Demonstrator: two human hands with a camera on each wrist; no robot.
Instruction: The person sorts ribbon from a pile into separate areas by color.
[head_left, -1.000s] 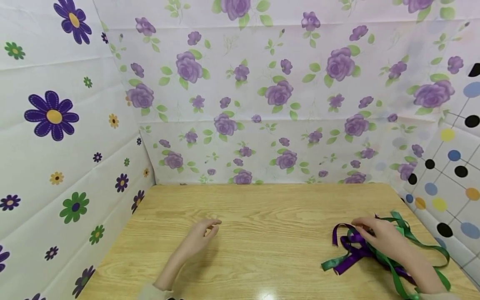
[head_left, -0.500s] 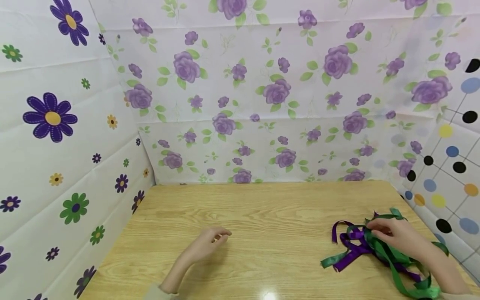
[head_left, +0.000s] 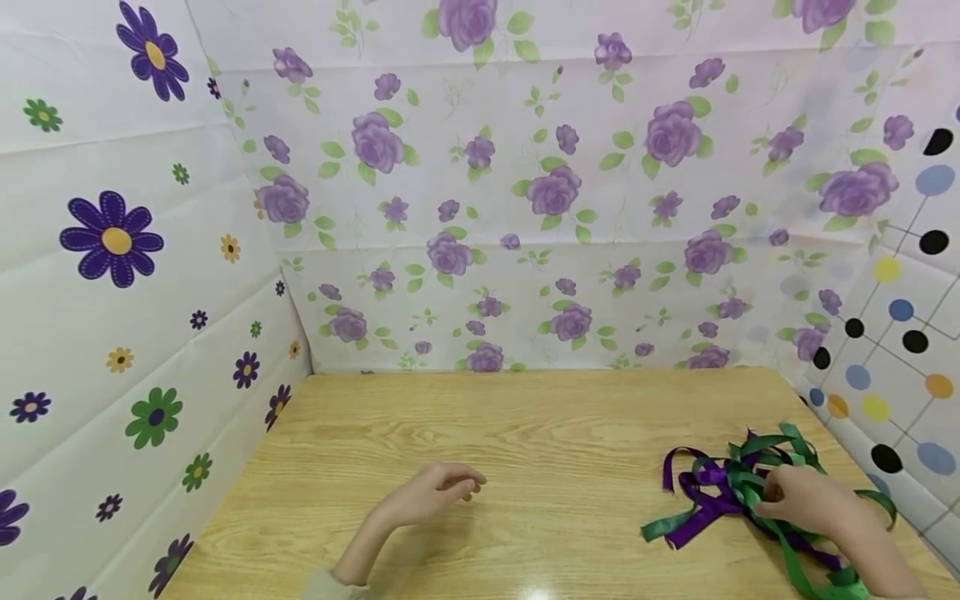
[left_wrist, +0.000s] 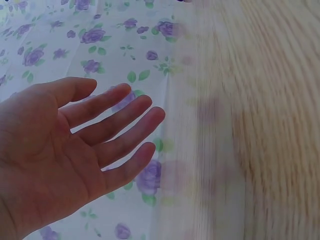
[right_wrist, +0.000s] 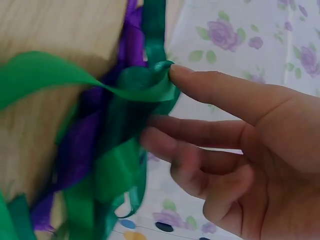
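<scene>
A tangled pile of ribbons, with green ribbon (head_left: 810, 575) and purple ribbon (head_left: 693, 521), lies on the right of the table (head_left: 555, 433). At this pile is my right hand (head_left: 810, 500). In the right wrist view its thumb touches or nearly touches a green ribbon (right_wrist: 120, 172), while the other fingers, partly bent and blurred, stand apart from the thumb at the edge of the ribbons. A purple ribbon (right_wrist: 77, 145) hangs or lies behind. My left hand (head_left: 427, 496) hovers over the middle left of the table, its fingers loosely bent and holding nothing; the left wrist view shows its bare palm.
A floral cloth (head_left: 480, 200) forms the back wall behind the table. Flower-printed cloth (head_left: 67, 333) stands along the left side, and dotted cloth (head_left: 907, 392) rises close beside the ribbons on the right.
My right hand has moved right and slightly down over the pile, and green ribbons there have shifted, with more loops now near its middle. My left hand has drifted right and slightly down.
</scene>
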